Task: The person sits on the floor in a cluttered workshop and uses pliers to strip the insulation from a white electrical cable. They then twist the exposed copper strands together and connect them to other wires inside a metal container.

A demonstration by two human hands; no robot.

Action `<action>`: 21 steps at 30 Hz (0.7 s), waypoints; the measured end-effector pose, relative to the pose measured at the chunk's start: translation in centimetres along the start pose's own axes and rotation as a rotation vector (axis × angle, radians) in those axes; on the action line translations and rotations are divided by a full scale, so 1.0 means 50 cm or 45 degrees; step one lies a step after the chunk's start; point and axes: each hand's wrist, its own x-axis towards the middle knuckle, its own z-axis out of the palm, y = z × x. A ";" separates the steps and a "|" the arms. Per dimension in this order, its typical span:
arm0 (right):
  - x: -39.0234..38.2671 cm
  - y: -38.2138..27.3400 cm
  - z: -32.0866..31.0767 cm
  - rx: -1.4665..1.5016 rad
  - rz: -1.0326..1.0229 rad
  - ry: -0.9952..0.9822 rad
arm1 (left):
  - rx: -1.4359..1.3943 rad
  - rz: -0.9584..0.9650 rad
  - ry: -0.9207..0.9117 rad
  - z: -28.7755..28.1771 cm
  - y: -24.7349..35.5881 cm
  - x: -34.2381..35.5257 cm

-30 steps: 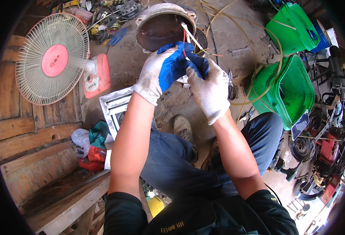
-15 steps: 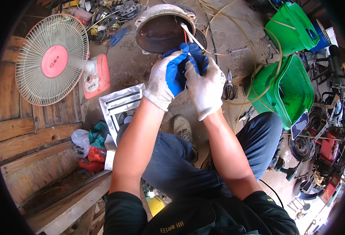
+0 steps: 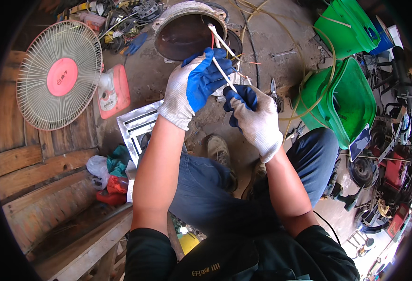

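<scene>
The right hand (image 3: 257,119) pinches one white strand (image 3: 223,74) near twelve o'clock; the left hand (image 3: 189,86) curls loosely beside it, though whether its thumb grips the strand I cannot tell. A light pinch close to the end, without tugging, would probably serve best. Counted: one round casing (image 3: 180,40) at twelve, one fan (image 3: 61,77) at ten, two green bins (image 3: 316,110) around two.

fan (image 3: 62,77) left | buckets (image 3: 362,100) right | housing (image 3: 180,41) ahead, beyond hands (image 3: 257,118)
</scene>
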 end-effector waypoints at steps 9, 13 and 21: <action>0.001 -0.001 0.002 -0.252 -0.026 -0.019 | 0.446 -0.121 0.114 0.039 -0.001 -0.064; 0.013 -0.008 0.004 -0.316 -0.025 -0.113 | 0.482 -0.063 0.153 0.042 0.007 -0.060; 0.003 -0.042 0.001 -0.527 -0.162 -0.169 | 0.584 0.192 0.272 0.037 0.027 -0.018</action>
